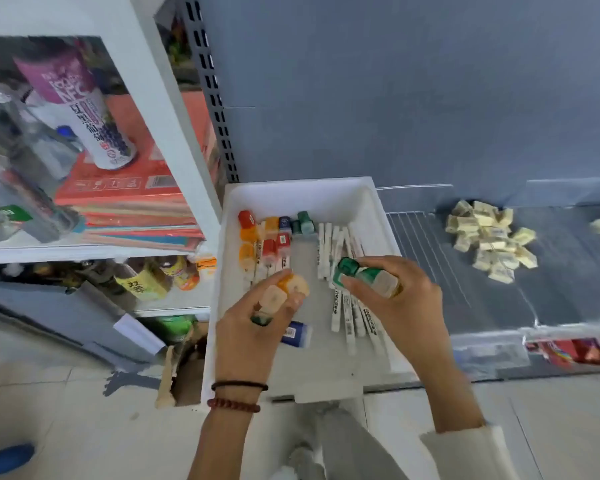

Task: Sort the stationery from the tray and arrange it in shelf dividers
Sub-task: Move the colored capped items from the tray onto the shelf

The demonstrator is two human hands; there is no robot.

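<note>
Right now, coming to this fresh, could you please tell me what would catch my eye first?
The two hands over the white tray at centre: the left hand grips orange-capped tubes, the right hand a green-capped tube. Beneath them lie rows of coloured caps and white pens, and a heap of pale yellow blocks sits on the grey shelf to the right.

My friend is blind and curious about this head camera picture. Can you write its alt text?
Two hands over a white tray of coloured-capped sticks and white pens: the left hand grips orange-capped sticks, the right hand grips a green-capped stick. Pale erasers lie piled on the grey shelf.
</note>
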